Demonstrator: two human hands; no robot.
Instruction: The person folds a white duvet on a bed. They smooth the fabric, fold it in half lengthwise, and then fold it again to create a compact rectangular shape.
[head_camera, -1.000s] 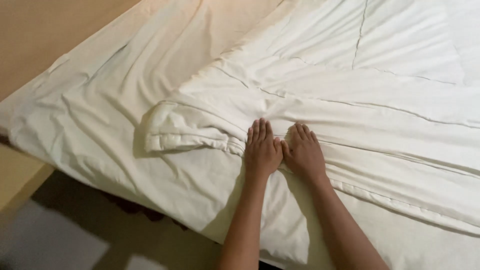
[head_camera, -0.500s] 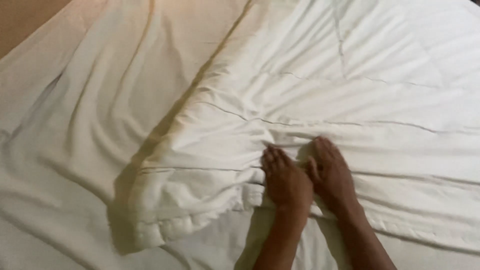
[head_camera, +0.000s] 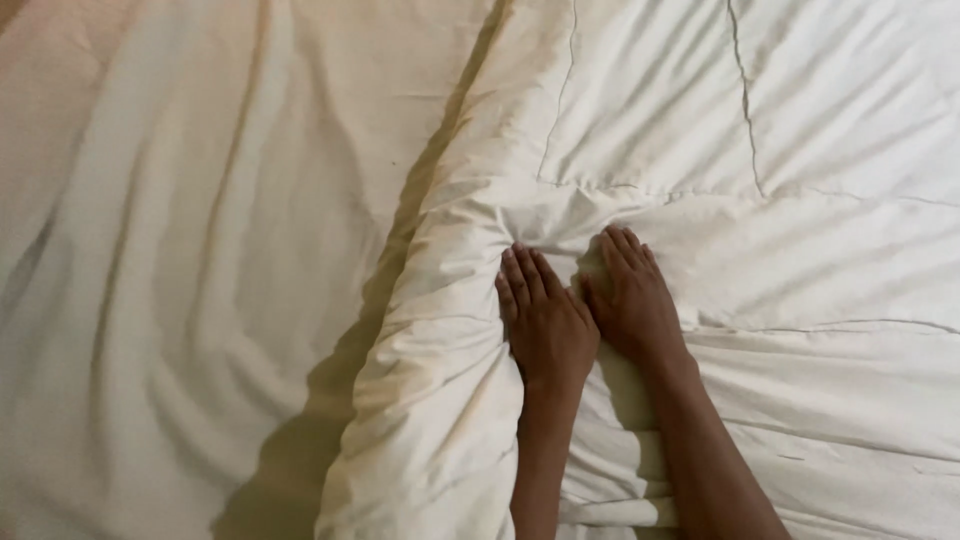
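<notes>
Right now, in the head view, your left hand lies flat on the white quilted duvet, palm down, fingers stretched out and close together, gripping nothing. Your right hand lies just beside it in the same way, open and flat, thumb side touching the left hand. Both sets of fingertips point up the frame toward a small bunched knot of fabric where the stitched seams meet. The duvet fills the right half and centre of the view; its rolled, thick edge runs from the upper middle down to the bottom, just left of your left hand, and casts a shadow to its left. Beyond that edge, a smoother white sheet covers the whole left side, creased in long soft folds. Your forearms enter from the bottom edge, lying over the duvet.
</notes>
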